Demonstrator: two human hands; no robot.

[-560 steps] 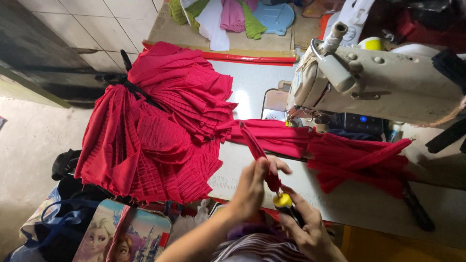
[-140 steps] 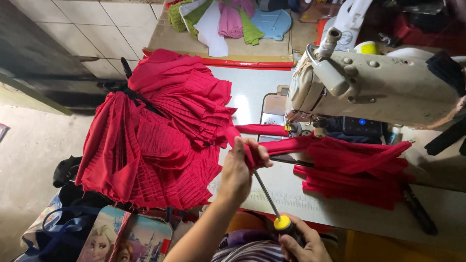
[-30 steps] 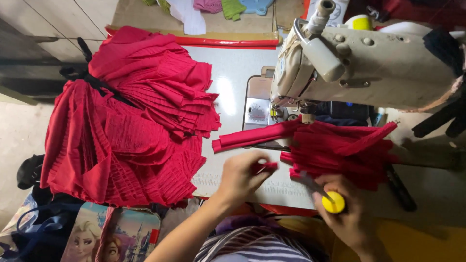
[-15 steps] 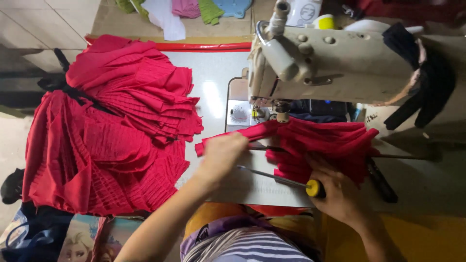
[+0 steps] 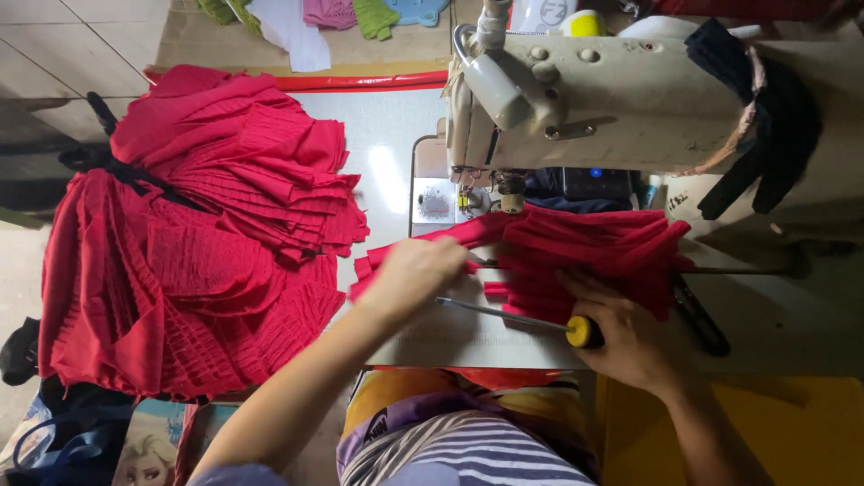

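My left hand (image 5: 416,272) pinches the end of a narrow red fabric strip (image 5: 432,241) that runs toward the needle area of a cream sewing machine (image 5: 594,94). My right hand (image 5: 625,337) grips a screwdriver (image 5: 517,317) by its yellow and black handle, the metal shaft pointing left across the table toward my left hand. A bunch of red fabric strips (image 5: 594,252) lies under the machine arm, just above my right hand.
A big pile of pleated red cloth (image 5: 193,234) tied with a black band covers the table's left side. The white table top (image 5: 382,162) has a red edge. Black cloth (image 5: 765,117) hangs on the machine's right end. Coloured cloth pieces (image 5: 324,18) lie beyond.
Over the last second my view has shifted right and closer. My left hand moved up along the strip toward the machine. My right hand stays low with the screwdriver.
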